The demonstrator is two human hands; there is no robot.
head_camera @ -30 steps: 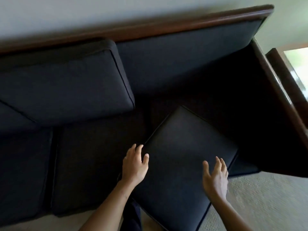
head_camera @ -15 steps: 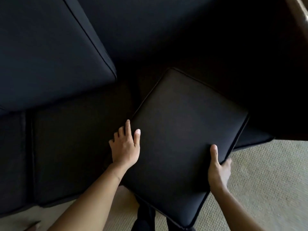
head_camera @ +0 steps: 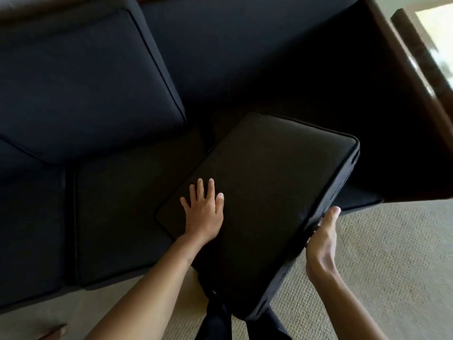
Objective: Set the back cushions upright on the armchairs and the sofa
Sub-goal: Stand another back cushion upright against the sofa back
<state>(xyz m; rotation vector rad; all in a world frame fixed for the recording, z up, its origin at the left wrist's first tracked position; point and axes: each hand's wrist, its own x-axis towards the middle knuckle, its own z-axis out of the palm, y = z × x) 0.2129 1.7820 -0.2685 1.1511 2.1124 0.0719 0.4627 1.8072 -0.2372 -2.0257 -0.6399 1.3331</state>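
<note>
A dark back cushion (head_camera: pixel 277 187) lies tilted over the right end of the sofa seat (head_camera: pixel 122 204), its near corner hanging past the seat's front edge. My left hand (head_camera: pixel 203 209) rests flat on its top face, fingers spread. My right hand (head_camera: pixel 321 239) presses against the cushion's right side edge, thumb up. Another back cushion (head_camera: pixel 81 82) stands against the sofa back on the left. The sofa back (head_camera: pixel 245 45) behind the tilted cushion is bare.
The sofa's dark wooden arm (head_camera: pixel 411 77) runs along the right side. Beige carpet (head_camera: pixel 380 266) lies in front of the sofa. My dark trousers (head_camera: pixel 215 322) show below the cushion. A bright doorway (head_camera: pixel 438 33) is at the top right.
My left hand has slid from the cushion's left edge onto its top face. The right hand has moved up along the right edge. The cushion has turned and lifted slightly.
</note>
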